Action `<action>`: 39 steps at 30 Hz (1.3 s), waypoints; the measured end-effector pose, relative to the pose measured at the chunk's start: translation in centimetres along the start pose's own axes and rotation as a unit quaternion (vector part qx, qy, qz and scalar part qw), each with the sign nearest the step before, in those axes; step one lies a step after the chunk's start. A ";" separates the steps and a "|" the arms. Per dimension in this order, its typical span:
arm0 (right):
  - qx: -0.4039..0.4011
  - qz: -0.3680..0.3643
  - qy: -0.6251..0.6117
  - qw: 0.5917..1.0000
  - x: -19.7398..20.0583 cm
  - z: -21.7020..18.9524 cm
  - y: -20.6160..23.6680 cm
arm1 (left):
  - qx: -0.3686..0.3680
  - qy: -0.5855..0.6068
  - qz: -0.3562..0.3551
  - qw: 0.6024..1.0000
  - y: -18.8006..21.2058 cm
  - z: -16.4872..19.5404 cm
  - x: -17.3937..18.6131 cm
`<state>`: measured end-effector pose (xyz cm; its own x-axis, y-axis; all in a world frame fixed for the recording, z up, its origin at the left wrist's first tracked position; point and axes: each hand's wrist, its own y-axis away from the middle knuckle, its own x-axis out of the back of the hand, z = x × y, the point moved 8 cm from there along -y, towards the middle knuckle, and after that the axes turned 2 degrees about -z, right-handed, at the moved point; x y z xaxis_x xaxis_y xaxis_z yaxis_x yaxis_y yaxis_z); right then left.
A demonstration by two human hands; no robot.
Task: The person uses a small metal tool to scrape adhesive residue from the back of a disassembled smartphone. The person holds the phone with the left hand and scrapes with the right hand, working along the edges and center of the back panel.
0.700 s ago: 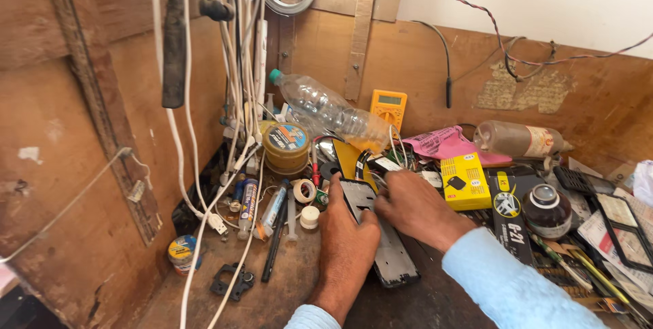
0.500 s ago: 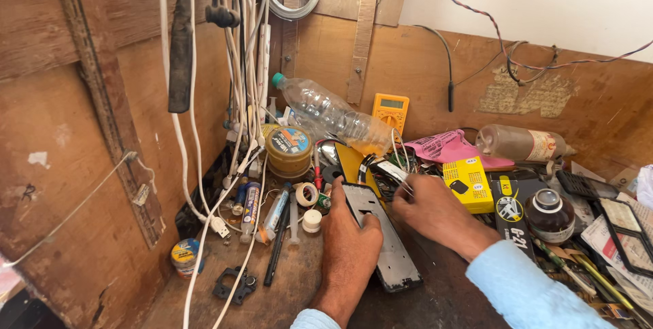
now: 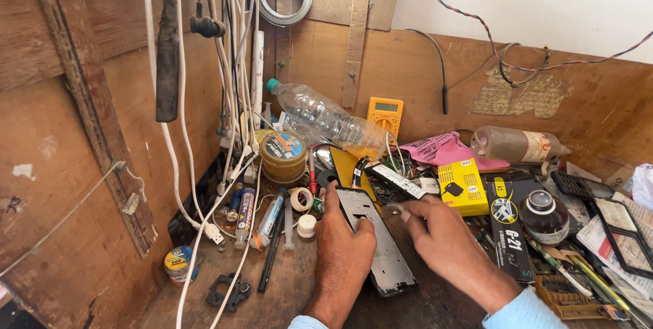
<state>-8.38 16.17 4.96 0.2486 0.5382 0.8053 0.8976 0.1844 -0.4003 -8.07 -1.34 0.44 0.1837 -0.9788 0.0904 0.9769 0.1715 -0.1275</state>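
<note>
Cluttered wooden bench, two hands at work. Left hand (image 3: 343,247) lies flat, fingers loosely curled over the left edge of one dark phone frame (image 3: 377,247) lying face-up mid-bench, pinning it. Right hand (image 3: 442,237) hovers just beside the frame's upper right, fingertips pinched together; whether they hold anything I cannot tell. Around: two plastic bottles, one clear (image 3: 323,117), one brown (image 3: 513,144); one yellow multimeter (image 3: 385,114); one tape roll (image 3: 300,198); one yellow box (image 3: 462,185).

Far from my fingers stands a yellow multimeter (image 3: 385,115) with a grey screen. A yellow box (image 3: 462,185) lies right, beside a black-and-yellow flat pack (image 3: 507,228).
</note>
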 end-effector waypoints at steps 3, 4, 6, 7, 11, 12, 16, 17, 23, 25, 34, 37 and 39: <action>-0.062 -0.007 0.033 0.998 -0.1 -0.2 0.8 | -0.026 0.014 0.010 1.000 0.1 0.4 0.1; -0.054 0.005 0.027 0.998 0.0 -0.8 0.8 | -0.021 0.022 0.010 0.999 0.0 0.2 0.2; -0.040 0.030 0.015 0.999 0.6 -1.7 1.2 | -0.011 0.040 0.006 0.999 0.1 0.1 0.0; -0.036 0.028 0.009 0.999 0.7 -2.1 1.3 | -0.009 0.030 0.006 0.999 0.2 0.2 0.0; -0.033 0.026 0.001 0.999 0.8 -3.1 1.4 | -0.012 0.016 0.010 1.000 0.3 0.5 0.1; -0.036 0.027 0.003 0.999 0.8 -3.2 1.3 | -0.015 0.018 0.013 1.000 0.3 0.7 0.2; -0.067 0.012 0.000 0.998 0.5 -2.9 1.3 | 0.024 0.009 -0.013 1.000 0.3 0.4 0.0; -0.060 0.014 0.003 0.998 0.5 -3.0 1.3 | 0.026 0.011 -0.015 0.999 0.3 0.5 0.0; -0.026 0.027 0.009 0.999 0.6 -3.7 1.1 | -0.002 0.022 -0.006 1.000 0.2 0.9 0.2; -0.016 0.026 0.011 0.999 0.4 -4.0 1.0 | 0.002 0.024 -0.002 1.000 0.1 0.6 0.3; 0.007 0.043 0.043 0.998 -0.9 -3.9 -0.6 | -0.009 0.016 0.007 1.000 -0.5 0.2 0.8; 0.005 0.048 0.045 0.998 -1.6 -4.0 -1.5 | -0.017 0.018 0.009 1.000 -0.8 0.2 1.2; 0.013 0.053 0.047 0.997 -1.8 -4.5 -1.9 | -0.009 0.040 -0.001 0.999 -1.1 -0.1 1.4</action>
<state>-8.86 11.15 6.21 0.3767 0.4764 0.7945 0.8548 0.1517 -0.4963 -8.85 -2.91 0.64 0.1725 -0.9849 0.0115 0.9749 0.1691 -0.1446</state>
